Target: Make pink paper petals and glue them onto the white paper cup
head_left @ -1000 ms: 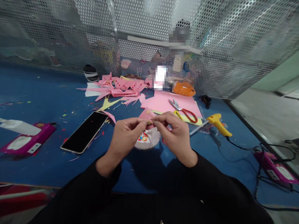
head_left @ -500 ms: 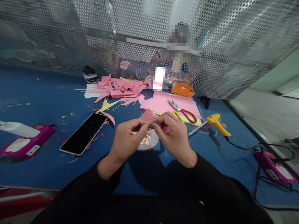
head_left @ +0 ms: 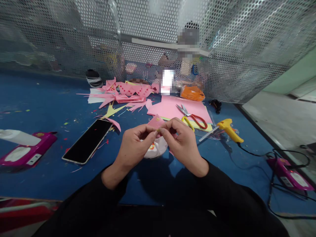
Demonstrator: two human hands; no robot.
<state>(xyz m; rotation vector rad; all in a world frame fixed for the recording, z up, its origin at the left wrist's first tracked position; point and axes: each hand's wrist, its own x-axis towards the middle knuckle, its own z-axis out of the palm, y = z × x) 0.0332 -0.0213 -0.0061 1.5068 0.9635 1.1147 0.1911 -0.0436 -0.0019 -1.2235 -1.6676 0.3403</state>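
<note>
My left hand (head_left: 134,146) and my right hand (head_left: 184,144) meet above the blue table, fingertips pinched together on a tiny yellowish bit (head_left: 158,131). Both hands are closed in a pinch. Just under them sits a small white dish (head_left: 158,148) with coloured bits inside, partly hidden by my fingers. A small pink paper piece (head_left: 155,121) lies right behind my fingers. Black sleeves cover both my arms.
A black phone (head_left: 87,140) lies left of my hands. Pink paper sheets (head_left: 172,108), red-handled scissors (head_left: 192,117), a yellow glue gun (head_left: 228,129) with its cable, and pink scraps (head_left: 123,92) lie beyond. Magenta packs (head_left: 24,151) (head_left: 290,172) flank both sides. A perforated metal screen (head_left: 234,49) backs the table.
My fingertips have drawn closer together on the tiny bit, and both hands have shifted slightly left. Nothing else on the table has moved.
</note>
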